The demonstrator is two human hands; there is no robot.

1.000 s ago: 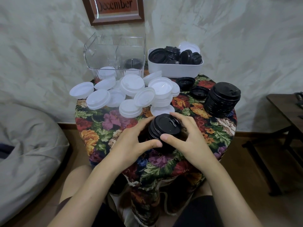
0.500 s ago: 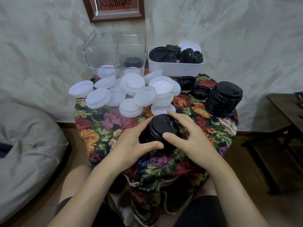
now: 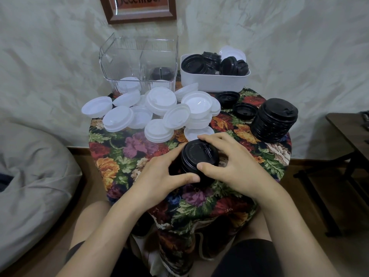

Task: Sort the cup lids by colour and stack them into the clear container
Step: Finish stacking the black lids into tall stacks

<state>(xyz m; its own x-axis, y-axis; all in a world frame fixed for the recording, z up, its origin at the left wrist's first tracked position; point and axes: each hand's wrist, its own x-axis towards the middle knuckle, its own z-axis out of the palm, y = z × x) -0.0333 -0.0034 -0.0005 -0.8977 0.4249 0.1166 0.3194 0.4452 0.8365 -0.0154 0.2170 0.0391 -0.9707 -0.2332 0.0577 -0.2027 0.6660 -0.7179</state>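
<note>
both hands are curled around a short stack of black lids at the table's near edge; square the rims evenly before lifting toward the clear container.

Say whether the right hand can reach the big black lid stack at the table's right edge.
Probably yes: only floral tablecloth lies between the right hand and the big stack, but it now grips the near stack.

Matt black plastic lids; clear glossy plastic container; woven floral cloth.
</note>
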